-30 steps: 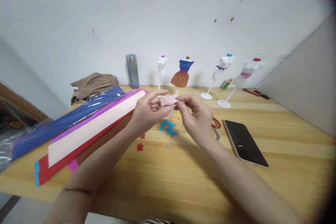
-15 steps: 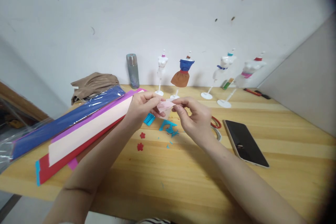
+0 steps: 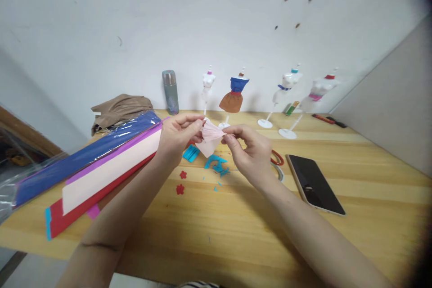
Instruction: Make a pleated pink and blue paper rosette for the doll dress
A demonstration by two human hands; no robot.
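Fingers [image 3: 192, 125] of the left hand [image 3: 175, 137] are pinched narrowly on the wide, fanned end of a pleated pink paper [image 3: 212, 131]. The thumb lies on top and the other fingers are curled beneath. The right hand [image 3: 251, 153] faces it, with thumb and forefinger closed tight on the gathered, narrow end of the same piece. The pleated pink paper is held up between the two hands above the middle of the counter [image 3: 236, 234], clear of the wood, and a paler flap of it hangs down below the left fingertips.

Under the hands lie teal paper scraps [image 3: 216, 164] and, nearer the person, two red flower cutouts [image 3: 180, 188]. To the left, a stack of long coloured sheets [image 3: 101, 166] in blue, purple, pale pink and red runs slantwise over the counter's edge, and the blue one is wrapped in clear film. A red ring [image 3: 277, 158] shows just behind the right wrist, and a dark phone [image 3: 315, 182] lies flat to its right.

Along the wall stand a grey bottle [image 3: 170, 92], a crumpled brown cloth [image 3: 118, 108] and four small white mannequins. The dressed mannequin [image 3: 235, 94] wears a blue top and brown skirt.
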